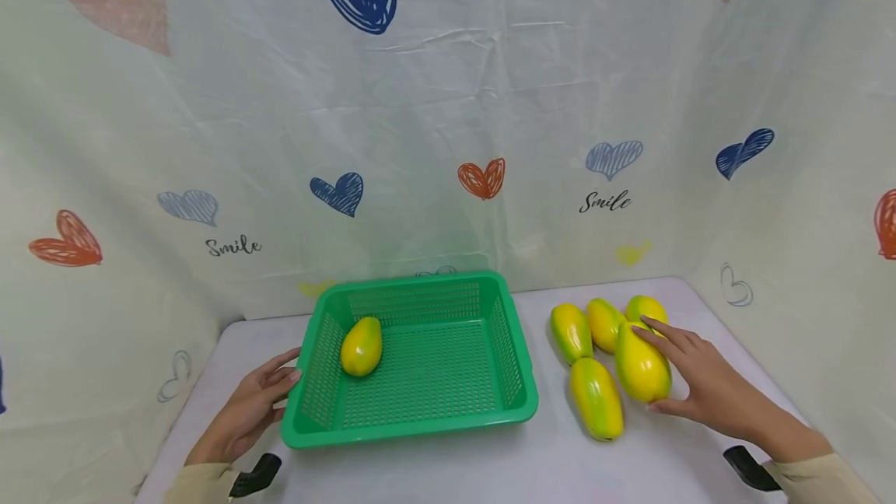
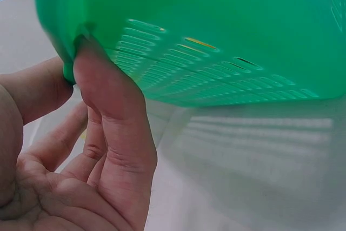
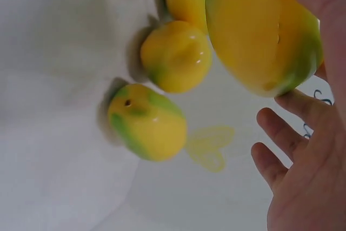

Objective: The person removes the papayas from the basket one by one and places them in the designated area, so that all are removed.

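Note:
My left hand (image 1: 253, 408) pinches the left rim of a green plastic basket (image 1: 413, 435); in the left wrist view, thumb and forefinger (image 2: 111, 93) meet at its rim. A yellow-green papaya (image 1: 362, 347) lies at the left inside the basket. To the right of it, my right hand (image 1: 710, 383) holds another glossy papaya (image 1: 642, 364) between thumb and fingertips. In the right wrist view, this held papaya (image 3: 262, 31) appears close up, apart from the table, while the other fingers stand spread below it.
Beside the held fruit, several papayas lie grouped on the white table (image 1: 434, 477): one in front (image 1: 596, 399), one at the left (image 1: 570, 331), others behind. A white curtain (image 1: 434, 99) printed with hearts encloses the back and sides.

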Demonstrator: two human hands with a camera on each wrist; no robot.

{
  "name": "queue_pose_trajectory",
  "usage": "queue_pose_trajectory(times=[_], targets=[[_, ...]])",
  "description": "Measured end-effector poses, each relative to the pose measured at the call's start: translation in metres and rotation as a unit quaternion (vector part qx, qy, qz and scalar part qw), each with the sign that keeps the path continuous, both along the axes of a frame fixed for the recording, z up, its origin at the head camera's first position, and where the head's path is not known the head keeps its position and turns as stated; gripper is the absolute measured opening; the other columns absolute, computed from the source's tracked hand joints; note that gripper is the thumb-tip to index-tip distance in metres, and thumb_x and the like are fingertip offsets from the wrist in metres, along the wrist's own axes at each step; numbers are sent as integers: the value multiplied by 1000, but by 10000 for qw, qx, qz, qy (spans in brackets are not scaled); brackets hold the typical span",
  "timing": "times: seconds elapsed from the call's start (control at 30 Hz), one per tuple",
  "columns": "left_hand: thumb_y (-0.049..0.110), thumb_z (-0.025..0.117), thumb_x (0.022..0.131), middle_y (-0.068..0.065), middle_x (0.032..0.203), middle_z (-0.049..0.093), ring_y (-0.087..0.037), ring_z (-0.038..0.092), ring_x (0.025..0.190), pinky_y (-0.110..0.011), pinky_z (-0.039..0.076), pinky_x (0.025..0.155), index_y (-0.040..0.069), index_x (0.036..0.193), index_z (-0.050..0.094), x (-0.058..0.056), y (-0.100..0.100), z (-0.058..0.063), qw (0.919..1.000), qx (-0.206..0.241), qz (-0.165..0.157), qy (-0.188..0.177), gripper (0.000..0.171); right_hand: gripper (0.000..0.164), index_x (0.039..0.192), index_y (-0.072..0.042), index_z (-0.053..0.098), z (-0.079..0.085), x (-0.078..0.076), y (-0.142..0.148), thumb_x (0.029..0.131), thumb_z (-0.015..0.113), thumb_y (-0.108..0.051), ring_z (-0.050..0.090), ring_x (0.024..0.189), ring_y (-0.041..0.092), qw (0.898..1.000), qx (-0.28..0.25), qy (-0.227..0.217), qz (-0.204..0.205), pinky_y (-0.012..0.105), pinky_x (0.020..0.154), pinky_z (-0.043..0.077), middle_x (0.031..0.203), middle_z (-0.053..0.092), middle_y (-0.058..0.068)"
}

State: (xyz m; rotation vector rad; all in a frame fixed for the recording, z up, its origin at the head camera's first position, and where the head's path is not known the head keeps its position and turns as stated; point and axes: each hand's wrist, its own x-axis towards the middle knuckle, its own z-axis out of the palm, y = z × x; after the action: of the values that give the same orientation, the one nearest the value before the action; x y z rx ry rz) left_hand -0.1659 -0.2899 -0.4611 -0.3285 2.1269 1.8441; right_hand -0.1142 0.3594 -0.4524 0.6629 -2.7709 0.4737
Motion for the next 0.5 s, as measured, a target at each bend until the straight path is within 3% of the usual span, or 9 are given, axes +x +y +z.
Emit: queue_pose_trajectory(times=[0.27, 0.5], targets=[[17, 51, 114, -13, 139, 60, -13, 72, 97, -35, 65, 85, 1, 168, 17, -1, 1, 1, 10000, -47, 9, -25, 66, 113, 159, -20, 45, -15, 6, 12, 62, 103, -31, 49, 130, 39, 9999, 116, -96, 67, 63, 93, 48, 157, 46, 17], [18, 52, 113, -8, 132, 63, -13, 72, 96, -35, 65, 85, 1, 168, 17, 0, 0, 0, 10000, -15, 9, -2, 67, 115, 159, -22, 45, -29, 7, 16, 60, 103, -33, 53, 128, 39, 9989, 287, -348, 80, 65, 95, 50, 159, 45, 14]])
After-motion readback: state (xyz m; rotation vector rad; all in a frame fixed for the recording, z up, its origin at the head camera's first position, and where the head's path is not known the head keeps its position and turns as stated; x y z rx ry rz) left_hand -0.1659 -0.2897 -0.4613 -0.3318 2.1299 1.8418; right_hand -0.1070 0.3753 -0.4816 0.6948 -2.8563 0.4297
